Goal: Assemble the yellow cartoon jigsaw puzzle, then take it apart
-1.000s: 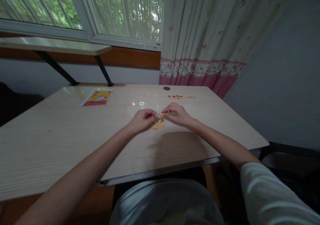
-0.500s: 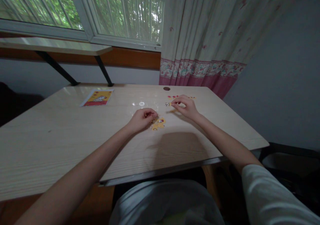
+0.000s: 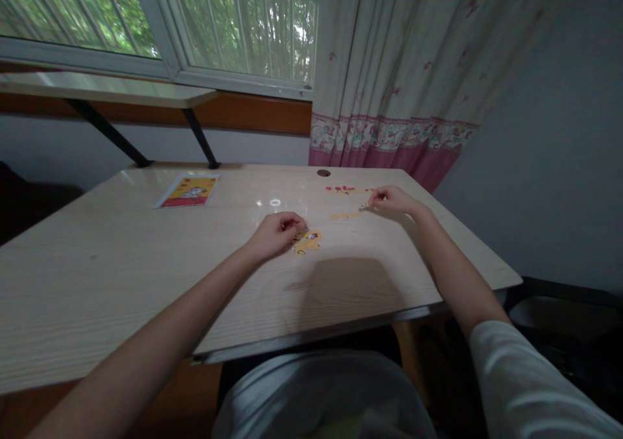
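Observation:
My right hand (image 3: 393, 199) pinches a small white-and-yellow puzzle piece (image 3: 364, 206) above the right part of the table. Beside it lie a row of yellow puzzle pieces (image 3: 346, 217) and, farther back, a row of red and yellow puzzle pieces (image 3: 341, 189). My left hand (image 3: 281, 232) is closed, thumb against fingers, at the edge of a small group of yellow puzzle pieces (image 3: 309, 241) with white and dark printing. The fingers hide part of that group, and whatever they may hold cannot be made out.
On the left of the table (image 3: 146, 270) lies a yellow-and-red picture sheet (image 3: 191, 191). A raised shelf (image 3: 111, 89) on dark supports stands at the back left. A round cable hole (image 3: 324, 173) sits near the back edge, before the curtain (image 3: 379, 127).
My right hand has moved from beside my left hand to the right and slightly back, carrying the white-and-yellow puzzle piece. My left hand has hardly moved.

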Demonstrator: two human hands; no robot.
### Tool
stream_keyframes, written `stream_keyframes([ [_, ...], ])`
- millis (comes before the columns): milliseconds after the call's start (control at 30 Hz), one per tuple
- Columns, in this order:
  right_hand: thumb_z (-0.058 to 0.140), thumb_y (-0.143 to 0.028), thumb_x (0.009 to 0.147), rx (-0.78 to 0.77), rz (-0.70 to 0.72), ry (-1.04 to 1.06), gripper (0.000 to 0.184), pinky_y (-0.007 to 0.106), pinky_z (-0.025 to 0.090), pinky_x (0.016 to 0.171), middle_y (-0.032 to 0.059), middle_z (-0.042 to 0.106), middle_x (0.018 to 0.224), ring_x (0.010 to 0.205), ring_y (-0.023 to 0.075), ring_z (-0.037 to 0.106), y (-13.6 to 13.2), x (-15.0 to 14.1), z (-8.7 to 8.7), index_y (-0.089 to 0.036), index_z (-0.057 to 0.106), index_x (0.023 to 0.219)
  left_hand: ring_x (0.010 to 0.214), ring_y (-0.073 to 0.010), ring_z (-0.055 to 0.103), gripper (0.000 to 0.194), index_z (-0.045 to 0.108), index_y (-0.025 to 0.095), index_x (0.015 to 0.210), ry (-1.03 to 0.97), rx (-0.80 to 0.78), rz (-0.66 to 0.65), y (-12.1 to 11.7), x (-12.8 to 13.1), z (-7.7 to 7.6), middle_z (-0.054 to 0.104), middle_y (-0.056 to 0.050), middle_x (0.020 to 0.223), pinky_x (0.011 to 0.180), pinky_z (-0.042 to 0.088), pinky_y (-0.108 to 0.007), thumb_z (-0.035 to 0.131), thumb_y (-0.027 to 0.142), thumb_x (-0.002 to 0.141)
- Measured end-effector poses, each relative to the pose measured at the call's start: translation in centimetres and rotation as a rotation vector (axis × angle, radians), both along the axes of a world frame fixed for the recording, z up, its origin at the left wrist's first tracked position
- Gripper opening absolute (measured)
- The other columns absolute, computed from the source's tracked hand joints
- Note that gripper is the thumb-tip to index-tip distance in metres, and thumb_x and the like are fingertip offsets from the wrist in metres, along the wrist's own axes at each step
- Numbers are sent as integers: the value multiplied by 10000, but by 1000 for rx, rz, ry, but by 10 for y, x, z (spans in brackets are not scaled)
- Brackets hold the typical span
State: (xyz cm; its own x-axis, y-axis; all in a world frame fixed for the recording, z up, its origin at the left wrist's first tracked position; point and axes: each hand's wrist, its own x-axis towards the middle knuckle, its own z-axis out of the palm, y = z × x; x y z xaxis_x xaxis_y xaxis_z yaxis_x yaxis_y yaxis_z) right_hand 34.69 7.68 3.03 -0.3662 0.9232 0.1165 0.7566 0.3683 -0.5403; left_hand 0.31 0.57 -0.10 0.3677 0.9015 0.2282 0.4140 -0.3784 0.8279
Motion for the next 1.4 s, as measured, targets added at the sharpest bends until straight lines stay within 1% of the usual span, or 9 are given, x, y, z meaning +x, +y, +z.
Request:
stream_keyframes([
  [100,618,-372,677,-160,-61,3,250,236,352,511,15,587,602,539,100,470,4,15,-7,-128,654,718,604,-112,514,223,665,112,825,-22,-9,-5,1,-1,-3,657,-59,730,557,391,-236,556,302,786],
  [233,650,-401,633,-292,-32,15,285,230,355,506,23,602,607,527,89,472,7,20,-15,-124,655,697,626,-123,538,224,667,112,828,-26,-18,-14,1,-2,-4,669,-69,749,563,405,-241,561,305,783],
  [433,637,-438,634,-304,9,10,337,224,347,491,33,624,630,522,85,474,10,14,-19,-117,680,729,606,-120,538,230,674,113,842,-6,-17,-25,2,-2,-3,671,-67,739,551,399,-237,559,305,786],
  [600,654,-374,632,-272,27,3,261,233,405,564,55,668,710,614,115,546,13,14,-22,-130,683,718,607,-119,536,235,667,108,836,-16,-29,-37,2,-2,-5,664,-69,729,548,397,-234,563,311,777],
  [767,606,-313,682,-200,33,-124,217,231,378,534,40,652,670,567,106,517,12,12,-19,-130,692,761,549,-101,501,229,663,113,839,-9,-59,-55,2,-2,-5,645,-51,682,507,370,-222,553,305,777],
  [933,562,-273,721,11,2,-167,182,223,345,510,20,611,613,547,98,494,-2,-19,-9,-137,682,736,554,-99,498,229,668,125,834,5,-30,-59,3,-3,-6,642,-41,681,505,360,-218,553,315,778],
  [1133,545,-264,788,45,250,-60,187,216,361,552,10,602,654,581,93,486,-29,-81,-13,-135,676,820,541,-104,492,255,668,119,847,24,-43,-68,4,-4,-6,626,-36,655,499,359,-221,549,337,786],
  [1267,575,-314,817,120,469,-35,261,257,426,711,60,628,866,773,134,552,-41,-112,-23,-137,638,999,586,-120,520,257,664,115,828,34,-18,-78,3,-3,-4,647,-50,711,538,385,-234,541,337,784],
  [1400,585,-390,824,178,517,-55,340,313,423,832,91,587,994,909,174,535,-43,-124,-32,-145,589,1060,598,-126,521,249,666,122,825,81,54,-94,3,-3,-3,641,-50,710,564,400,-245,514,318,809],
])
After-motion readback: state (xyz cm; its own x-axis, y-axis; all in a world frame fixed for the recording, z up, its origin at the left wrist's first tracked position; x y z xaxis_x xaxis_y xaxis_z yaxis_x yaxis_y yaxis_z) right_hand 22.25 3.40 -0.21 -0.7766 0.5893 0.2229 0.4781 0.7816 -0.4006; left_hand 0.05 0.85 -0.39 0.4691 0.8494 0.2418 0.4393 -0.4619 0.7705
